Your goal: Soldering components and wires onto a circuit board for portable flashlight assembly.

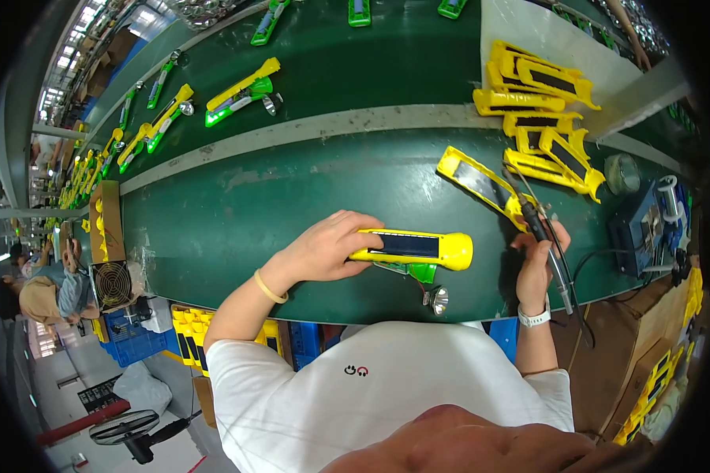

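My left hand (335, 246) grips the end of a yellow flashlight casing (455, 251) with a dark solar panel, lying lengthwise on the green bench. Under it shows a green flashlight half (423, 273), and a round silver reflector (439, 300) hangs out on the near side by thin wires. My right hand (538, 264) is closed around a soldering iron (536, 223), its tip pointing away from me. Another yellow casing (468, 177) with a dark panel slants from the fingers of that hand; whether they pinch it too, I cannot tell.
Yellow casings (540, 87) are piled at the far right. A blue soldering station (637, 232) with a solder spool (668, 189) stands at the right edge, a glass jar (622, 173) behind it. Green-and-yellow flashlights (241, 96) lie beyond a grey rail (315, 124). A cardboard box (106, 221) sits left.
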Demonstrator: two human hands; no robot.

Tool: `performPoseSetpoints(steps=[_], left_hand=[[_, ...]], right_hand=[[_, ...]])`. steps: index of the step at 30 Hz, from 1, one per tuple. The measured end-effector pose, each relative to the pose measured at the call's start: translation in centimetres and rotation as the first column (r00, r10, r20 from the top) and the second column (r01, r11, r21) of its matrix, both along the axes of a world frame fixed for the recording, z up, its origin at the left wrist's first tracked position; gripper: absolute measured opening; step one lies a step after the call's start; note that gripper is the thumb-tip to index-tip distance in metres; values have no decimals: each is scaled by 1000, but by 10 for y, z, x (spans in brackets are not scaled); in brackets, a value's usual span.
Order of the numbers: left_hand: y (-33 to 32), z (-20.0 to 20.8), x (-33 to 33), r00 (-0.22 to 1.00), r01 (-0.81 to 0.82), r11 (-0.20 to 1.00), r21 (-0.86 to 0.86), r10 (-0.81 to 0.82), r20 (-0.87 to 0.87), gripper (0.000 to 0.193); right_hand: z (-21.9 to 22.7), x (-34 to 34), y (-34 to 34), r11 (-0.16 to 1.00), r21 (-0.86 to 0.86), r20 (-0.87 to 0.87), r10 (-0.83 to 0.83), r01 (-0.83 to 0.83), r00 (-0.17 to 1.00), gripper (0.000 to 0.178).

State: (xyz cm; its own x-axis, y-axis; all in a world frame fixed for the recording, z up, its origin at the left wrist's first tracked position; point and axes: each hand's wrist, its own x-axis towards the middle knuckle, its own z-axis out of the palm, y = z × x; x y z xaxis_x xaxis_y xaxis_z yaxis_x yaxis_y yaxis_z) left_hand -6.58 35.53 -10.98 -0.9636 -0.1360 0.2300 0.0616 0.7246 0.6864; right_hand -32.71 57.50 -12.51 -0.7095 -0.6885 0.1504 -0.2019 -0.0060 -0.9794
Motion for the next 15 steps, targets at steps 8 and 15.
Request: performPoseSetpoints(steps=[8,15], left_hand=[[-169,-32,-74,885,-464,885,-41,461,-67,44],[-311,-20,-186,792,-610,691,389,508,340,59]], right_hand=[[-10,-1,-12,991,-95,184,106,-90,977,46],[-9,-6,-16,997,-41,223,72,-64,972,51]])
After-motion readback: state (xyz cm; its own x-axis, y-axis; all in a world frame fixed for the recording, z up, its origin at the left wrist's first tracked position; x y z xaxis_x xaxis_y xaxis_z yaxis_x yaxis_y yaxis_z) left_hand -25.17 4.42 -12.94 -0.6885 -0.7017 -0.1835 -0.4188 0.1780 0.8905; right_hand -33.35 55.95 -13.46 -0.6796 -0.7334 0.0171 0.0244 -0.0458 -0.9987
